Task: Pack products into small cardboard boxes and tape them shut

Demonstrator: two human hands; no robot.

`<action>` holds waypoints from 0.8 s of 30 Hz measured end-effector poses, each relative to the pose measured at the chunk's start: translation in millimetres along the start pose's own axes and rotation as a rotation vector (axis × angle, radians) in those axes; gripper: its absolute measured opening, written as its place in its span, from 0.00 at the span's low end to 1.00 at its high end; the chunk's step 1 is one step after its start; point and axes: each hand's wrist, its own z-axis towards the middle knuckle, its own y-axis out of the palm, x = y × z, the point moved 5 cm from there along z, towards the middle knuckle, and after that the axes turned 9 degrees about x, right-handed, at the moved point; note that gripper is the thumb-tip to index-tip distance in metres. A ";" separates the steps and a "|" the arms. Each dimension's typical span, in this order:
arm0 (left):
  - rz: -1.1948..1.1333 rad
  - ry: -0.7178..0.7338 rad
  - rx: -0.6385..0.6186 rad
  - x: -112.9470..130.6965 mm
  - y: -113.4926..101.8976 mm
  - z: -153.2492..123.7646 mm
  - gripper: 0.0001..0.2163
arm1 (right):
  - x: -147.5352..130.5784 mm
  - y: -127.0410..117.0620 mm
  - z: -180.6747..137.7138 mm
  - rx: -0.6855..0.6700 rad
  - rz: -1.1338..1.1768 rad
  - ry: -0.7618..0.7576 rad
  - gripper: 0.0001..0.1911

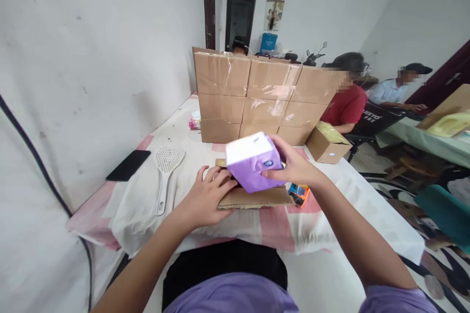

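Carrying everything within reach, the cloth-covered table (323, 227) extends all around the open carton (255, 198), which sits near the person, probably so both hands can work over its mouth. Beyond the open carton stands a bank of taped boxes (260, 93), perhaps serving as a screen; beyond it to the right is a smaller box (328, 152) with a yellowish lining. Tilted above the open carton's mouth is the purple packet (247, 168), clasped by the right hand (293, 164), thumb on the near face and fingers around the far side, a span that seems to suit its bulk. Loosely open with bent fingers, the left hand (211, 195) rests on the open carton's left side, likely steadying it. A white skimmer (169, 160) and, farther off, a black slab (128, 166) lie left of the open carton; a small toy car (299, 194) is just beside its right end.
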 end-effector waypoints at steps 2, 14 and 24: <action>0.023 -0.009 0.043 -4.3 -2.5 -0.4 0.27 | -7.6 4.6 -7.5 -0.066 -0.207 -0.092 0.44; 0.013 -0.125 0.062 -31.1 1.3 -12.9 0.13 | 37.6 48.2 -0.9 -0.352 -0.621 -0.142 0.41; -0.237 -0.168 0.173 -36.4 4.8 -16.5 0.35 | -19.6 -8.5 -21.8 0.096 -0.292 -0.208 0.08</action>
